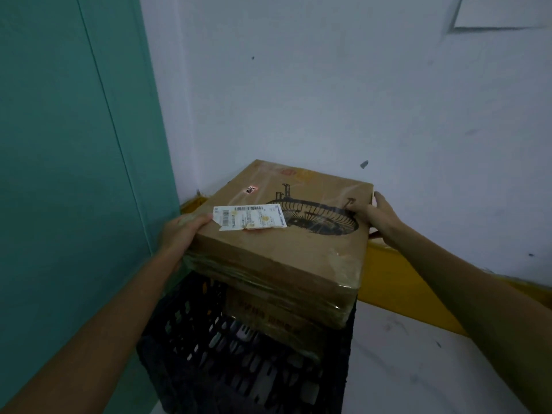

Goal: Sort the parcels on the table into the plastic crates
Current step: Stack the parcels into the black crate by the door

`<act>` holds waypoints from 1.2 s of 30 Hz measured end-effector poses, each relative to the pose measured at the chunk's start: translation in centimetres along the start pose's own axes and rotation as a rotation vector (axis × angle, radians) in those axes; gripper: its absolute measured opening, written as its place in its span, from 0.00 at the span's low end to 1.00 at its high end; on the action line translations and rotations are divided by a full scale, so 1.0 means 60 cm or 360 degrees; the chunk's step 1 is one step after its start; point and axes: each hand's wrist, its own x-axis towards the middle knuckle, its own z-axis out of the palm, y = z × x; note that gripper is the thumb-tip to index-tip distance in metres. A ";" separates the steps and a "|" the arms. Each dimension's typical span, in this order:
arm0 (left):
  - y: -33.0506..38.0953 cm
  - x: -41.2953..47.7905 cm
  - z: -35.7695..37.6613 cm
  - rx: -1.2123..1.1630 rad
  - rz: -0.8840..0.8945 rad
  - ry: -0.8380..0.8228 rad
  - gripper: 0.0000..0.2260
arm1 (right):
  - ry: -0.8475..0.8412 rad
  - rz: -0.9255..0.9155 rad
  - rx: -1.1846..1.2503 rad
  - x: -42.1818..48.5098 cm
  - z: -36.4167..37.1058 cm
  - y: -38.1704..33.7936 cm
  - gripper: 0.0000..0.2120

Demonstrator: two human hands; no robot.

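A flat brown cardboard parcel, taped and printed with a black fan drawing, carries a white shipping label. I hold it by both sides over a black plastic crate. My left hand grips its left edge and my right hand grips its right edge. Beneath it, inside the crate, lies another brown cardboard box, partly hidden by the parcel.
The crate stands in a corner between a teal door or panel on the left and a white wall behind. A yellow strip runs along the wall's base above a pale floor.
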 end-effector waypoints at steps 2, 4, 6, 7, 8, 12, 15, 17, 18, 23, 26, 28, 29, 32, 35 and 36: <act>0.006 -0.004 0.001 -0.0057 -0.0003 0.0021 0.20 | 0.0042 -0.0065 0.0026 -0.004 -0.007 -0.009 0.33; 0.016 -0.007 0.001 -0.0113 0.0005 0.0010 0.21 | 0.0105 -0.0136 0.0052 -0.006 -0.015 -0.021 0.32; 0.026 -0.015 0.004 -0.0147 0.0036 -0.0002 0.21 | 0.0153 -0.0187 0.0114 -0.008 -0.027 -0.036 0.29; 0.029 -0.019 0.007 -0.0168 0.0053 0.0001 0.20 | 0.0165 -0.0212 0.0138 -0.009 -0.035 -0.043 0.27; 0.032 -0.024 0.010 -0.0195 0.0073 -0.0006 0.19 | 0.0174 -0.0237 0.0149 -0.012 -0.044 -0.048 0.25; 0.043 -0.059 0.034 -0.0228 0.0165 -0.0078 0.22 | 0.0229 -0.0285 0.0168 -0.032 -0.093 -0.047 0.24; 0.053 -0.099 0.064 -0.0265 0.0193 -0.0177 0.22 | 0.0299 -0.0278 0.0179 -0.058 -0.141 -0.031 0.25; 0.059 -0.123 0.087 -0.0245 0.0254 -0.0225 0.21 | 0.0340 -0.0278 0.0185 -0.075 -0.175 -0.020 0.25; 0.064 -0.136 0.096 -0.0250 0.0280 -0.0254 0.21 | 0.0359 -0.0284 0.0184 -0.083 -0.192 -0.016 0.26; 0.079 -0.188 0.137 -0.0223 0.0366 -0.0376 0.18 | 0.0381 -0.0256 0.0204 -0.114 -0.268 0.008 0.25; 0.078 -0.210 0.166 -0.0173 0.0400 -0.0439 0.17 | 0.0338 -0.0230 0.0265 -0.140 -0.315 0.030 0.23; 0.077 -0.229 0.193 -0.0135 0.0399 -0.0475 0.20 | 0.0333 -0.0208 0.0323 -0.162 -0.345 0.046 0.21; 0.076 -0.242 0.209 -0.0124 0.0403 -0.0487 0.21 | 0.0356 -0.0198 0.0343 -0.173 -0.360 0.057 0.21; 0.074 -0.282 0.254 -0.0153 0.0417 -0.0540 0.19 | 0.0466 -0.0163 0.0345 -0.195 -0.406 0.085 0.22; 0.070 -0.313 0.274 -0.0180 0.0402 -0.0555 0.17 | 0.0425 -0.0135 0.0287 -0.203 -0.437 0.098 0.24; 0.070 -0.317 0.273 -0.0177 0.0395 -0.0544 0.16 | 0.0397 -0.0144 0.0250 -0.203 -0.441 0.097 0.24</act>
